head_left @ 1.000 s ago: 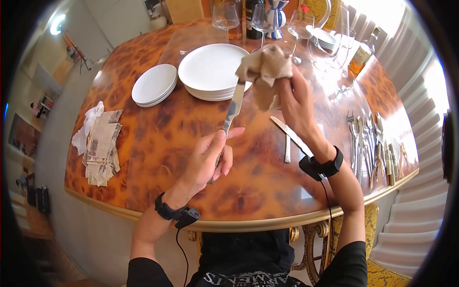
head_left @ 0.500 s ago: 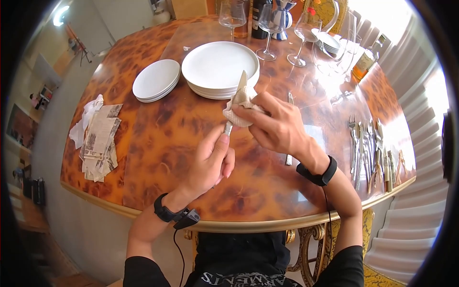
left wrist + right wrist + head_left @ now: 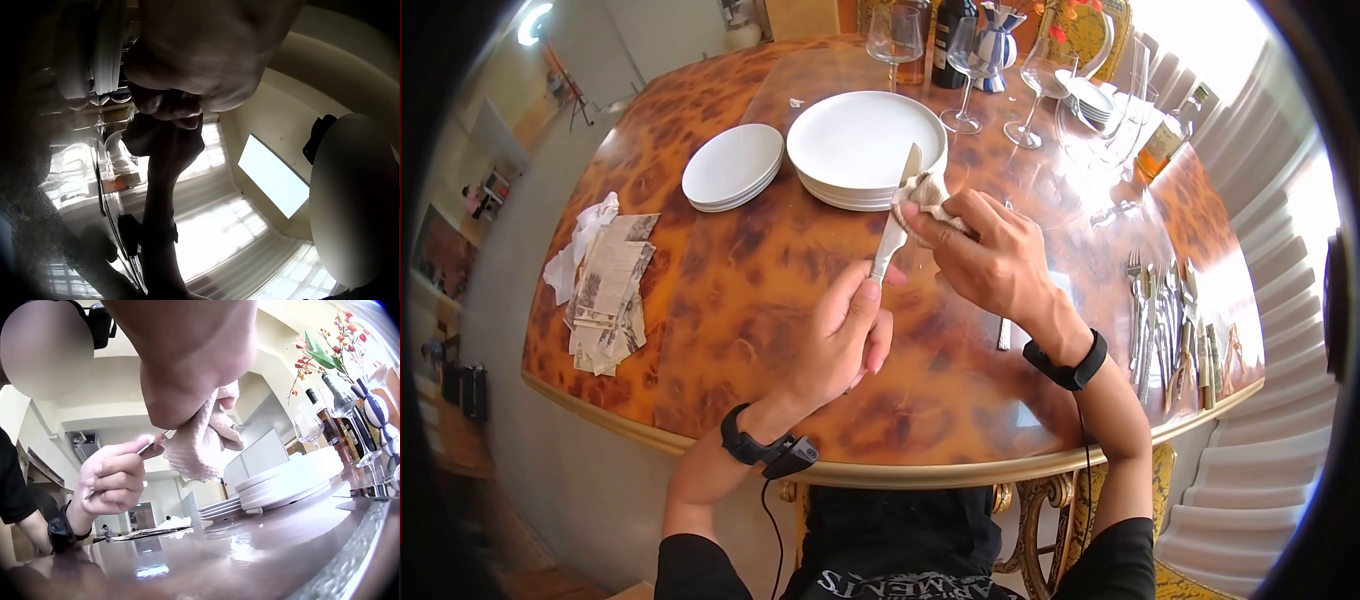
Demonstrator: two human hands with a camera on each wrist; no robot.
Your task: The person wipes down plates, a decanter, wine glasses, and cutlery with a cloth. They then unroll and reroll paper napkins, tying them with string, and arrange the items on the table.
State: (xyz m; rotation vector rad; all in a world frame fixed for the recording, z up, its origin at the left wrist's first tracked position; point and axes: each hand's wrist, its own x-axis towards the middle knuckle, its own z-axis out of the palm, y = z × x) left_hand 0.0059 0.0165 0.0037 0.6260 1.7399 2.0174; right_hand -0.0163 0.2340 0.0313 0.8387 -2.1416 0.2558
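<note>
A table knife [image 3: 889,248] is held up over the table, blade slanting away, by my left hand [image 3: 840,335], which grips the handle. My right hand [image 3: 997,265] pinches a beige cloth [image 3: 927,193] round the blade; the tip sticks out past it. In the right wrist view the cloth [image 3: 201,447] hangs in folds below the right fingers, beside the left hand [image 3: 115,475]. The left wrist view is dark, with both hands close together in it. Under the right hand lies another piece of cutlery [image 3: 1004,335], mostly hidden.
Large white plates [image 3: 862,140] are stacked beyond the knife, small plates [image 3: 733,168] to their left. Wine glasses [image 3: 970,65] and bottles stand at the back. Cutlery [image 3: 1165,320] lies in a row on the right, printed papers [image 3: 612,290] on the left.
The right hand brought the cloth from the blade's tip down near the handle, then slid it back up toward the tip. The left hand keeps its grip nearly in place.
</note>
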